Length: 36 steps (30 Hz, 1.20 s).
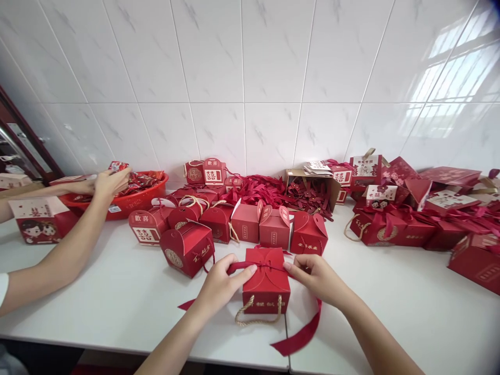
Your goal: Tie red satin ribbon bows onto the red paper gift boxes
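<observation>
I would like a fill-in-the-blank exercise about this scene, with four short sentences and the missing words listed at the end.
1. The left hand and the right hand pinch a red ______ across the top of the red box.
2. The box stands on a ______ table.
3. At the table's far ______ side, another person's hand reaches to the red basin.
4. The wall behind is covered in white ______.

Missing words: ribbon; white; left; tiles.

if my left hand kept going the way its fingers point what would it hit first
Likely the right hand: the left hand points along the ribbon across the red box lid toward it.
</observation>
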Tool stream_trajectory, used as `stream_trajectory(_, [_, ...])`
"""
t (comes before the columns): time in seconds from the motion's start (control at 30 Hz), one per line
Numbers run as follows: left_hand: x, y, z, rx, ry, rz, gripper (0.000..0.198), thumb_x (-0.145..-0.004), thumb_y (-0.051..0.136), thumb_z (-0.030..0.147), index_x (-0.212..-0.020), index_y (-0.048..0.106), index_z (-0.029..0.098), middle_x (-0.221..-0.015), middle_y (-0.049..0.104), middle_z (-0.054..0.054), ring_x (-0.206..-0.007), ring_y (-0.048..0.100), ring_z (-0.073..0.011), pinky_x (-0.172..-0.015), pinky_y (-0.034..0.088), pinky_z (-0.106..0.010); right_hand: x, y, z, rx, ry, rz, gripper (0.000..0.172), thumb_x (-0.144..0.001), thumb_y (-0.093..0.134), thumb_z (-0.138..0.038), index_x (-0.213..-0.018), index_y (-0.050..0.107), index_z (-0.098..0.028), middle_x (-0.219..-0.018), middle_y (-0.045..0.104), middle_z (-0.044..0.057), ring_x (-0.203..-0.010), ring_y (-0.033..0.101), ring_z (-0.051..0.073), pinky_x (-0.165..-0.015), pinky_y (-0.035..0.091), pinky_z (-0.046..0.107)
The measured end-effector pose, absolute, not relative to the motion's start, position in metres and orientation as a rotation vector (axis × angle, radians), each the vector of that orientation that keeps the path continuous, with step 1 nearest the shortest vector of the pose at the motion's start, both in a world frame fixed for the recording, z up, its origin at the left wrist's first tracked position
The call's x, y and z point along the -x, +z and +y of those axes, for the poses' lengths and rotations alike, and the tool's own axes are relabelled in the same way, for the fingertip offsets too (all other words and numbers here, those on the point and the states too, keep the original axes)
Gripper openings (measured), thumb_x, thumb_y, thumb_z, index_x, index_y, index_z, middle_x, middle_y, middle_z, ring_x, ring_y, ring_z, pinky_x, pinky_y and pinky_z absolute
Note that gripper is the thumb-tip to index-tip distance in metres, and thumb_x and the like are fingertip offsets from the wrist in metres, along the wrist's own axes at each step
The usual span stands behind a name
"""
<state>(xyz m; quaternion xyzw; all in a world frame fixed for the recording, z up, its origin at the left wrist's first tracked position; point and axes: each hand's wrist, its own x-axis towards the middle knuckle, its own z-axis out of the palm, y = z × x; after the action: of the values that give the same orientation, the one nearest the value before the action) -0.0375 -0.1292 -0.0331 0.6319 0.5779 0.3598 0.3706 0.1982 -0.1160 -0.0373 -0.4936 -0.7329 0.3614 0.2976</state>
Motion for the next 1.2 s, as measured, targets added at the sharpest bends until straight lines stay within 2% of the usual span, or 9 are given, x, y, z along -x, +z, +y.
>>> stream_trajectory(0.1, [0.04, -0.029, -0.13, -1.718, 0.914, 1.588, 0.044, -0.074, 0.06, 0.055, -0.064, 0.034, 0.021, -0.063, 0.04, 0.005, -0.063, 0.043, -0.0144, -0.061, 0.033, -0.026, -0.203, -0.038, -0.111, 1.285, 0.988, -1.872, 0.047, -0.081, 0.053, -0.056, -0.057, 0.037, -0.019, -0.055, 0.033, -0.005, -0.052, 0.03, 0.009, -0.049, 0.025, 0.023])
stream_trajectory(0.2, [0.041, -0.027, -0.131, -1.764, 0.92, 1.557, 0.04, -0.075, 0.058, 0.053, -0.065, 0.036, 0.021, -0.064, 0.041, 0.005, -0.064, 0.045, -0.0151, -0.062, 0.035, -0.027, -0.205, -0.034, -0.112, 1.236, 1.043, -1.823, 0.048, -0.083, 0.048, -0.058, -0.056, 0.043, -0.018, -0.052, 0.034, -0.005, -0.049, 0.031, 0.009, -0.048, 0.026, 0.023])
stream_trajectory(0.33, [0.04, -0.024, -0.132, -1.773, 0.94, 1.483, 0.034, -0.077, 0.058, 0.049, -0.068, 0.04, 0.021, -0.066, 0.044, 0.005, -0.064, 0.047, -0.0149, -0.062, 0.036, -0.026, -0.205, -0.025, -0.116, 1.207, 1.339, -1.773, 0.06, -0.09, 0.029, -0.06, -0.065, 0.061, -0.017, -0.058, 0.056, 0.0, -0.056, 0.052, 0.013, -0.062, 0.041, 0.027])
stream_trajectory(0.4, [0.039, -0.022, -0.132, -1.786, 0.954, 1.485, 0.033, -0.076, 0.059, 0.047, -0.068, 0.04, 0.021, -0.065, 0.045, 0.005, -0.063, 0.046, -0.0144, -0.06, 0.036, -0.025, -0.205, -0.022, -0.117, 1.207, 1.436, -1.817, 0.062, -0.09, 0.029, -0.061, -0.063, 0.063, -0.017, -0.061, 0.061, 0.002, -0.064, 0.057, 0.015, -0.071, 0.043, 0.028])
stream_trajectory(0.6, [0.038, -0.023, -0.131, -1.886, 0.963, 1.547, 0.029, -0.077, 0.059, 0.044, -0.076, 0.04, 0.022, -0.071, 0.047, 0.004, -0.067, 0.048, -0.0159, -0.064, 0.04, -0.028, -0.207, -0.016, -0.116, 1.07, 1.602, -1.728, 0.04, -0.082, 0.056, -0.053, -0.067, 0.057, -0.017, -0.061, 0.059, -0.001, -0.059, 0.051, 0.011, -0.062, 0.038, 0.023])
stream_trajectory(0.77, [0.033, -0.014, -0.135, -2.151, 1.251, 1.513, 0.022, -0.076, 0.062, 0.028, -0.094, 0.049, 0.023, -0.099, 0.058, -0.004, -0.096, 0.054, -0.0226, -0.086, 0.041, -0.036, -0.204, -0.006, -0.118, 0.966, 1.572, -1.635, 0.032, -0.08, 0.061, -0.047, -0.072, 0.059, -0.016, -0.064, 0.059, -0.001, -0.063, 0.052, 0.011, -0.066, 0.039, 0.024])
stream_trajectory(0.87, [0.019, -0.003, -0.139, -2.4, 1.105, 1.33, 0.008, -0.079, 0.061, 0.026, -0.084, 0.056, 0.023, -0.092, 0.063, -0.003, -0.093, 0.056, -0.0222, -0.089, 0.039, -0.037, -0.198, 0.0, -0.12, 0.928, 1.545, -1.605, 0.035, -0.08, 0.061, -0.048, -0.068, 0.059, -0.015, -0.064, 0.059, -0.001, -0.062, 0.051, 0.011, -0.066, 0.039, 0.025])
stream_trajectory(1.0, [0.001, 0.003, -0.135, -2.513, 0.946, 1.335, 0.005, -0.077, 0.061, 0.023, -0.078, 0.056, 0.023, -0.081, 0.065, -0.002, -0.079, 0.056, -0.0214, -0.08, 0.041, -0.037, -0.194, 0.004, -0.123, 0.891, 1.548, -1.552, 0.036, -0.078, 0.063, -0.049, -0.07, 0.064, -0.014, -0.066, 0.061, 0.002, -0.063, 0.052, 0.012, -0.067, 0.041, 0.026])
stream_trajectory(1.2, [-0.002, -0.003, -0.129, -2.436, 1.167, 1.446, 0.012, -0.078, 0.049, 0.014, -0.069, 0.048, 0.022, -0.07, 0.06, -0.001, -0.07, 0.055, -0.0183, -0.069, 0.041, -0.032, -0.201, 0.0, -0.127, 1.012, 1.478, -1.628, 0.036, -0.078, 0.063, -0.049, -0.069, 0.065, -0.014, -0.062, 0.059, 0.001, -0.058, 0.049, 0.01, -0.058, 0.04, 0.024])
